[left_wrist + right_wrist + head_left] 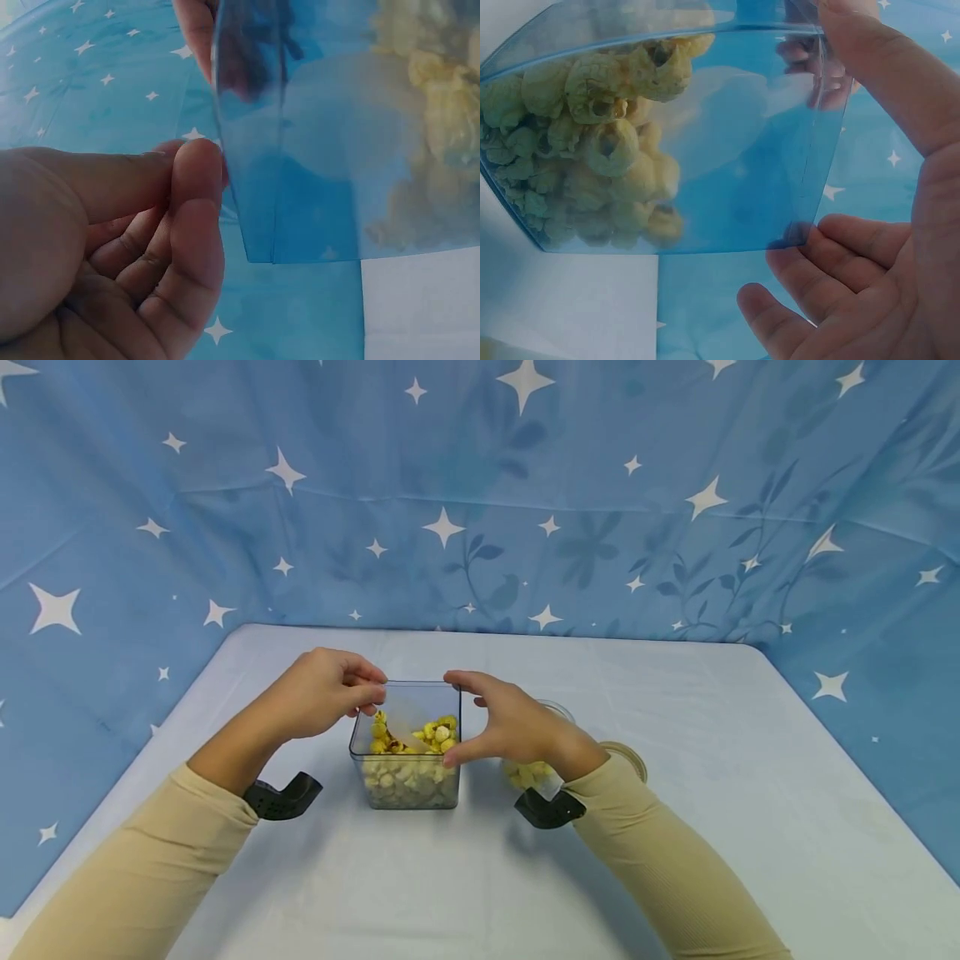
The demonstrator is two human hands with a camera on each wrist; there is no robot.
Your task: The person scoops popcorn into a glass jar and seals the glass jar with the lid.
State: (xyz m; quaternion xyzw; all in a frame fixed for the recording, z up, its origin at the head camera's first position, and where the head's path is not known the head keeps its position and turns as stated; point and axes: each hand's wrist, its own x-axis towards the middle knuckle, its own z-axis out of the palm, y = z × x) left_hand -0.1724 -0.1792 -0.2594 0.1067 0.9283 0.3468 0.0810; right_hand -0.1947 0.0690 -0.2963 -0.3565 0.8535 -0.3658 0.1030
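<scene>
A clear square container [411, 785] stands on the table, with yellow popcorn [435, 733] and a translucent pale rounded piece [405, 718] inside. My right hand [517, 722] spans its right side and grips it, thumb at the front corner and fingertips at the back one. At the left back rim is my left hand [330, 693], its thumb and fingertips drawn together. In the left wrist view, the left fingertips [199, 169] come right up to the container's edge; I cannot tell whether they pinch anything. The right wrist view shows fingers [802, 281] at the container's corner.
Behind my right wrist, partly hidden, stands a clear round jar [558, 708] with popcorn in it. A gold-rimmed round lid [633, 756] lies right of the jar. The table [750, 793] has a white cover and meets a blue star-patterned curtain [487, 568] at its back.
</scene>
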